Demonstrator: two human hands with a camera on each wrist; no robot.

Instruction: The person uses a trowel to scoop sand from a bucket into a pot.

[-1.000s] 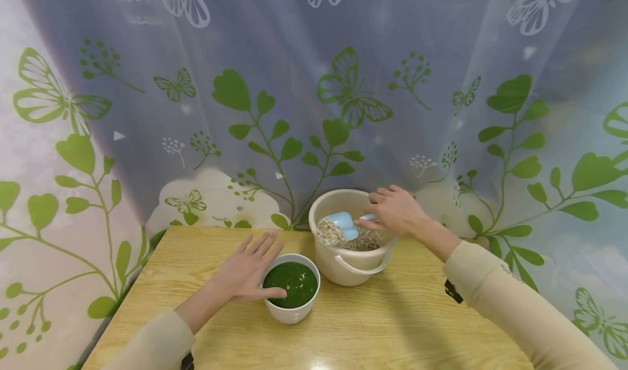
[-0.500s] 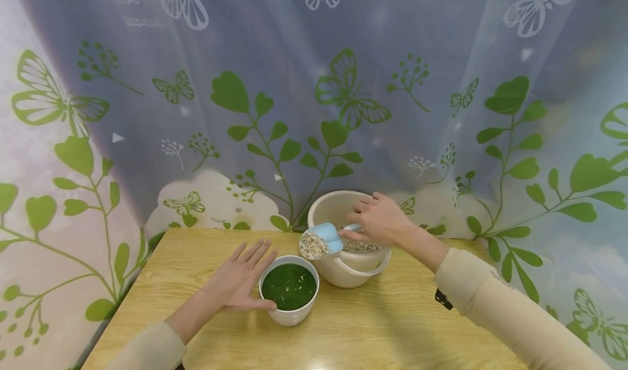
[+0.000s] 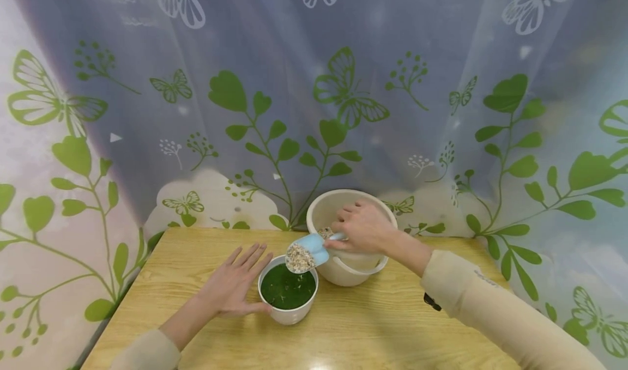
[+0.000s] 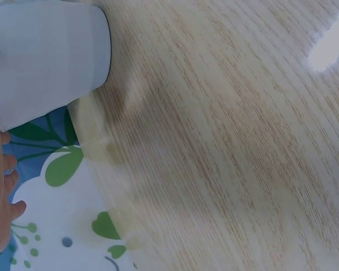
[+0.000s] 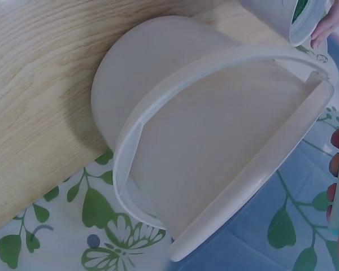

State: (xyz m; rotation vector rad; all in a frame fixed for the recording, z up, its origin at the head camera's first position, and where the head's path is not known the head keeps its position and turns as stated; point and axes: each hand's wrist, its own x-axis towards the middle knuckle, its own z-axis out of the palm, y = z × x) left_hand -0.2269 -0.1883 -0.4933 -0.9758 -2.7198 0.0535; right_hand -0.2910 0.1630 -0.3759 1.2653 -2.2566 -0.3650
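My right hand (image 3: 365, 227) grips the handle of a light blue scoop (image 3: 314, 246) heaped with pale, oat-like flakes (image 3: 299, 258). The scoop's front overhangs the far right rim of a small white bowl (image 3: 290, 316). Dark green contents with a few pale flakes on top fill that bowl (image 4: 51, 62). On the bowl's left side my left hand (image 3: 235, 285) lies with straight, spread fingers, its thumb at the rim. Below my right forearm stands a cream bucket (image 3: 343, 269), with more flakes inside partly hidden by the hand; its white handle (image 5: 175, 90) hangs down in front.
Both vessels stand on a light wood-grain table (image 3: 368, 332). Right behind its back edge hangs a curtain (image 3: 275, 141) printed with leaves and butterflies, and the bucket stands close to it.
My right hand has carried the loaded scoop left and toward me, from inside the bucket to over the bowl's rim. The left hand has shifted slightly left, staying beside the bowl.
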